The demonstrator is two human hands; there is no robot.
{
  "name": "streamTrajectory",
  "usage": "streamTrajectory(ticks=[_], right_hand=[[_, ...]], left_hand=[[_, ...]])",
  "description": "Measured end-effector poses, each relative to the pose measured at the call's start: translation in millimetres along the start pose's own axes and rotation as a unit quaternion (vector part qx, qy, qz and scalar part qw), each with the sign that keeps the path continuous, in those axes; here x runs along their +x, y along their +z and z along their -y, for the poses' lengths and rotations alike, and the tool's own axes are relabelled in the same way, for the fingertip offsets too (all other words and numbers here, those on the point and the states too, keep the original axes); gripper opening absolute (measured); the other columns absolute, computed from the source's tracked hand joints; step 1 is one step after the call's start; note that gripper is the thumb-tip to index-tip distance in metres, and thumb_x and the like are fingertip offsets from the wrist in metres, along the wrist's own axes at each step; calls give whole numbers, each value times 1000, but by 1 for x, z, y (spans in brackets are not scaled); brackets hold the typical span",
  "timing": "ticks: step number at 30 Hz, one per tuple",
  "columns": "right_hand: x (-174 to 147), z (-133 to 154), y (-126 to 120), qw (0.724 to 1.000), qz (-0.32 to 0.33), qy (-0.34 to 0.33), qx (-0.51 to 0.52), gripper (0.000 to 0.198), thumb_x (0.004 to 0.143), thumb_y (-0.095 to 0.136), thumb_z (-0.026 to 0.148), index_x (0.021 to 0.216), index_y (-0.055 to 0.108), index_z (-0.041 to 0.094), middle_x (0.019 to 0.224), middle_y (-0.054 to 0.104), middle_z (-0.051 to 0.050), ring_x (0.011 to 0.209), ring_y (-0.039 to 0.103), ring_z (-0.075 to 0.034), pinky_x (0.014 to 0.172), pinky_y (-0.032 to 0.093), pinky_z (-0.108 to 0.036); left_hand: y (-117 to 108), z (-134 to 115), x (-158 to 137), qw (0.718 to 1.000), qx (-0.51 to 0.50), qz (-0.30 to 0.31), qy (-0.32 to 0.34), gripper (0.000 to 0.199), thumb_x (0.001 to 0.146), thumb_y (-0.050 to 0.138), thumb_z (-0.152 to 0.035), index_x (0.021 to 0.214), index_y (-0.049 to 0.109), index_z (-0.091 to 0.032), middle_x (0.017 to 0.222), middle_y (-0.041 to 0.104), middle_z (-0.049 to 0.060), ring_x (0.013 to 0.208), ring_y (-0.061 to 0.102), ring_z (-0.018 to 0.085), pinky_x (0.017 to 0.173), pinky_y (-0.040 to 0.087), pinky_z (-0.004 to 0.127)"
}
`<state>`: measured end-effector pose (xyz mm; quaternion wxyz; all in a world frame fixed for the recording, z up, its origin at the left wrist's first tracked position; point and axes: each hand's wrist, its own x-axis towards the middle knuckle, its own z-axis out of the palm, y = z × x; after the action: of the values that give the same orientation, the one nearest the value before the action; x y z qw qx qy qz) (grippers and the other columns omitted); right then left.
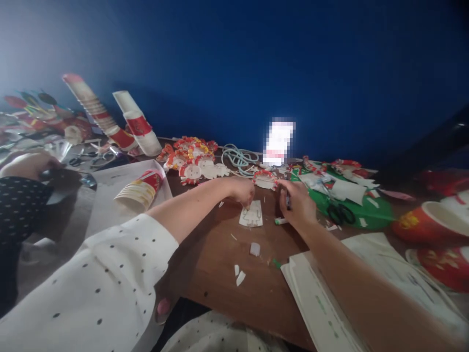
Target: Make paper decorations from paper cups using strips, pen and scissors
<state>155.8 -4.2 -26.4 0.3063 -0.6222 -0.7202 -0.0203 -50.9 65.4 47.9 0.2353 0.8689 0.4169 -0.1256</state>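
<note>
My left hand (242, 190) is curled, its fingertips down on the top edge of a small white paper piece (251, 219) with a line drawing on it. In my right hand (299, 201) is a dark pen (288, 200), held between closed fingers and pointing down. A red-rimmed paper cutout (266, 180) lies just beyond and between both hands. Below my right hand is a small green-and-white piece (280, 221). Small white paper scraps (240, 278) and a pale translucent piece (255, 249) are scattered nearer to me on the brown table (216, 264).
A glowing, blurred screen (278, 142) stands against the blue wall. Decorated cutouts (194, 159) and pale cord (240, 159) lie behind my hands. Paper cups (141, 127) lean at left, beside another person's hand (31, 164). Scissors (340, 213) rest on green material; papers (311, 293) lie under my right forearm.
</note>
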Motion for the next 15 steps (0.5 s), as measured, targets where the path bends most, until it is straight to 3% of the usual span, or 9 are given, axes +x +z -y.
streamTrajectory(ticks=[2,5,7,11,15], right_hand=[[-1,4,1,999,20,19,-16,39,92,45,26,128,61,25,117,62,-12,98,62,-27,72,52,-37],[-1,5,2,999,22,24,-24,39,92,45,27,128,61,25,116,62,-12,94,62,-25,67,51,-35],[-1,4,2,999,22,23,-23,39,92,46,28,128,62,23,115,63,-13,94,63,-26,68,51,-35],[-2,6,-1,1000,14,0,-1,40,92,46,28,127,63,20,116,65,-14,98,64,-27,74,51,-36],[-6,14,-6,999,0,-30,19,37,94,43,30,121,66,21,113,71,-11,101,66,-26,79,51,-34]], left_hand=[[-3,4,-10,999,-39,-29,-5,16,64,78,-30,79,77,-22,71,72,2,62,59,17,60,36,26],[-2,5,-27,982,-67,-158,-85,17,74,71,-35,82,76,-21,73,71,3,64,59,17,61,36,27],[8,4,-34,968,-63,-204,-130,18,79,66,-35,78,75,-20,69,69,4,66,60,19,63,37,28],[39,4,-37,959,-95,-212,-159,18,81,64,-35,79,75,-20,80,73,7,76,64,22,64,39,28],[58,6,-37,952,-105,-224,-178,34,87,57,-47,75,74,-19,82,74,10,77,66,24,65,42,29]])
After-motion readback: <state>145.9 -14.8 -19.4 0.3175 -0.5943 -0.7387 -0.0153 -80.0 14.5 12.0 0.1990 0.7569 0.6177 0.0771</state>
